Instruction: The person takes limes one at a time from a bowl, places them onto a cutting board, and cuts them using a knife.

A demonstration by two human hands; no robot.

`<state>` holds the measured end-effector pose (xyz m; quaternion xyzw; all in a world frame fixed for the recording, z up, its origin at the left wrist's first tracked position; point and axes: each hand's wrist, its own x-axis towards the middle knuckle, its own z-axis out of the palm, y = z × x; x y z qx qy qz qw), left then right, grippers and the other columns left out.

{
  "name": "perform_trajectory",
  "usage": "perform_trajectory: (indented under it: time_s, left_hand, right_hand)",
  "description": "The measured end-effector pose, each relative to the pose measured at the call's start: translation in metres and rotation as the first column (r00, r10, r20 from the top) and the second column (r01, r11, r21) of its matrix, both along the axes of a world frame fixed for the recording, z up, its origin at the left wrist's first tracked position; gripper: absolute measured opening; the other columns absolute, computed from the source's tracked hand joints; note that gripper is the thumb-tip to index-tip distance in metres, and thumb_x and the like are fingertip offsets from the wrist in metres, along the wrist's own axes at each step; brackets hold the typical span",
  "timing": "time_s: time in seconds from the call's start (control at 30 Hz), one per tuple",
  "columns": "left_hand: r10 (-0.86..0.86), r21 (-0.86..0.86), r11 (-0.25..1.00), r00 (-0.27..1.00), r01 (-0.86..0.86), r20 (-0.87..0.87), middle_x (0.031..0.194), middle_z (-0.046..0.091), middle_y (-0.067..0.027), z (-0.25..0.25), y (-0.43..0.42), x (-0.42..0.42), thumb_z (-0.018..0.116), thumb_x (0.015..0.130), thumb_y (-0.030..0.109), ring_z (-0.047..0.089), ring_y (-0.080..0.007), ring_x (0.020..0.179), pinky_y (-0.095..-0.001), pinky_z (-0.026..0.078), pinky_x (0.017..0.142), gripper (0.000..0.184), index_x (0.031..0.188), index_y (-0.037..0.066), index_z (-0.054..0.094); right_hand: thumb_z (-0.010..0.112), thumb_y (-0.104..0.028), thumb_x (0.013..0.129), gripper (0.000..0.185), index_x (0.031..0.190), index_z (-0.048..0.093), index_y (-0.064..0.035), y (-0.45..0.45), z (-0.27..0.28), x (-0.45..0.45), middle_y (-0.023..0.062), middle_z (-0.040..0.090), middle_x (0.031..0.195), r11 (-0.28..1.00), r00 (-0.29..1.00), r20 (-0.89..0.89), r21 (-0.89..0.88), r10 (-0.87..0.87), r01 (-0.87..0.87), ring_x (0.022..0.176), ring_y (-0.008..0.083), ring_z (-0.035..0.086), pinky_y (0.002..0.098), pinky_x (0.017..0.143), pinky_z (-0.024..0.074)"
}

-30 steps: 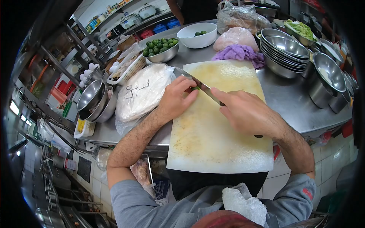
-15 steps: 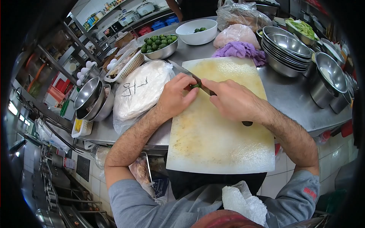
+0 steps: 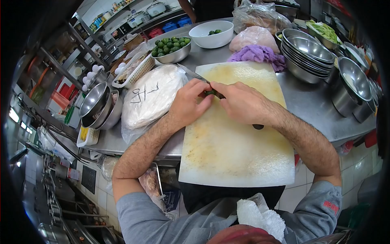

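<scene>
My left hand (image 3: 187,101) is closed on a small green fruit (image 3: 210,92) at the upper left of the white cutting board (image 3: 235,158). The fingers hide most of the fruit. My right hand (image 3: 248,103) is wrapped round the dark handle of a knife (image 3: 196,75), with a finger along the top of the blade. The blade points to the upper left and lies against the fruit, close to my left fingertips. A steel bowl (image 3: 174,57) heaped with green fruits stands beyond my left hand, and a white bowl (image 3: 211,40) holds a few more.
A wrapped white bundle (image 3: 150,97) lies left of the board. Behind the board is a purple cloth (image 3: 256,56). Stacked steel bowls (image 3: 306,61) stand at the right, nested bowls (image 3: 97,103) and eggs at the left. Another person's arm (image 3: 187,10) shows at the back.
My right hand has moved to the left and slightly up with the knife, closer to my left hand. My left hand has hardly moved.
</scene>
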<state>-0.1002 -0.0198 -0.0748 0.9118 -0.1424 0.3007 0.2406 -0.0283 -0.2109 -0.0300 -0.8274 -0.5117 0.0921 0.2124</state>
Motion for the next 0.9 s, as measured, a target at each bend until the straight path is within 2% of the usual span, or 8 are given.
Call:
perform_trajectory:
  time_s: [0.37,0.47,0.57,0.63,0.67,0.7,0.77,0.9]
  left_hand:
    - [0.011,0.010,1.000,1.000,-0.011,-0.010,0.092,0.063,-0.0094,0.000,-0.001,0.000,0.069,0.079,0.001,0.064,-0.0168,0.075,-0.0285,0.052,0.068,0.020,0.098,0.000,0.064]
    - [0.027,0.049,0.999,0.999,-0.025,-0.044,0.095,0.061,-0.0123,0.004,-0.003,-0.003,0.069,0.081,0.006,0.068,-0.0227,0.081,-0.0322,0.055,0.071,0.020,0.098,-0.001,0.061]
    - [0.041,0.037,0.999,0.999,-0.040,-0.032,0.092,0.061,-0.0115,0.004,-0.003,-0.001,0.069,0.080,0.006,0.068,-0.0215,0.079,-0.0310,0.055,0.070,0.018,0.096,0.000,0.062]
    - [0.038,0.027,0.999,0.998,-0.037,-0.048,0.091,0.061,-0.0111,0.006,0.001,0.004,0.068,0.079,0.006,0.067,-0.0209,0.077,-0.0306,0.055,0.070,0.018,0.095,0.000,0.062]
    - [0.035,0.014,0.999,0.998,-0.034,-0.060,0.089,0.062,-0.0106,0.009,0.004,0.009,0.068,0.079,0.006,0.067,-0.0203,0.076,-0.0301,0.054,0.069,0.018,0.094,0.000,0.063]
    - [0.027,0.019,0.999,0.998,-0.026,-0.058,0.089,0.062,-0.0106,0.013,0.008,0.016,0.068,0.079,0.006,0.067,-0.0203,0.076,-0.0301,0.054,0.069,0.018,0.094,0.000,0.063]
    - [0.070,0.048,0.996,0.997,-0.072,0.030,0.085,0.064,-0.0071,0.029,0.022,0.039,0.071,0.078,0.007,0.062,-0.0142,0.072,-0.0274,0.051,0.068,0.020,0.095,0.000,0.063]
    - [0.235,0.145,0.954,0.954,-0.263,0.185,0.081,0.068,-0.0103,0.069,0.050,0.104,0.070,0.080,0.017,0.064,-0.0175,0.071,-0.0294,0.052,0.069,0.022,0.092,-0.001,0.066]
  right_hand:
    - [0.055,-0.011,0.091,0.042,0.132,0.047,-0.0046,-0.002,-0.003,0.001,0.0221,0.066,0.102,1.000,1.000,0.017,0.013,0.008,-0.008,0.098,0.0396,0.063,0.0471,0.084,0.0501]
    - [0.054,-0.011,0.090,0.044,0.133,0.047,-0.0051,-0.010,0.003,-0.004,0.0221,0.066,0.102,1.000,1.000,-0.014,0.017,-0.021,0.021,0.097,0.0391,0.064,0.0465,0.084,0.0502]
    - [0.055,-0.011,0.090,0.043,0.133,0.049,-0.0037,-0.022,0.011,0.000,0.0223,0.066,0.102,0.997,0.990,-0.130,0.047,-0.048,0.054,0.097,0.0380,0.064,0.0451,0.084,0.0501]
    - [0.051,-0.011,0.091,0.034,0.124,0.051,-0.0027,-0.030,0.004,0.015,0.0227,0.066,0.097,0.966,0.999,-0.025,0.258,-0.027,0.032,0.093,0.0404,0.064,0.0473,0.081,0.0508]
    - [0.052,-0.011,0.090,0.037,0.125,0.050,-0.0004,-0.034,0.006,0.018,0.0247,0.066,0.097,0.952,0.996,0.019,0.296,-0.092,0.082,0.094,0.0413,0.064,0.0478,0.082,0.0503]
    - [0.052,-0.011,0.090,0.037,0.125,0.050,-0.0004,-0.037,0.008,0.022,0.0247,0.066,0.097,0.949,0.995,0.020,0.301,-0.100,0.089,0.094,0.0413,0.064,0.0478,0.082,0.0503]
    - [0.053,-0.011,0.090,0.038,0.125,0.050,0.0021,-0.041,0.012,0.029,0.0262,0.066,0.098,0.903,0.975,0.012,0.380,-0.220,0.200,0.095,0.0413,0.063,0.0487,0.083,0.0498]
    - [0.054,-0.010,0.089,0.039,0.125,0.050,0.0040,-0.043,0.019,0.032,0.0275,0.065,0.096,0.879,0.964,-0.027,0.404,-0.264,0.252,0.093,0.0424,0.063,0.0495,0.081,0.0490]
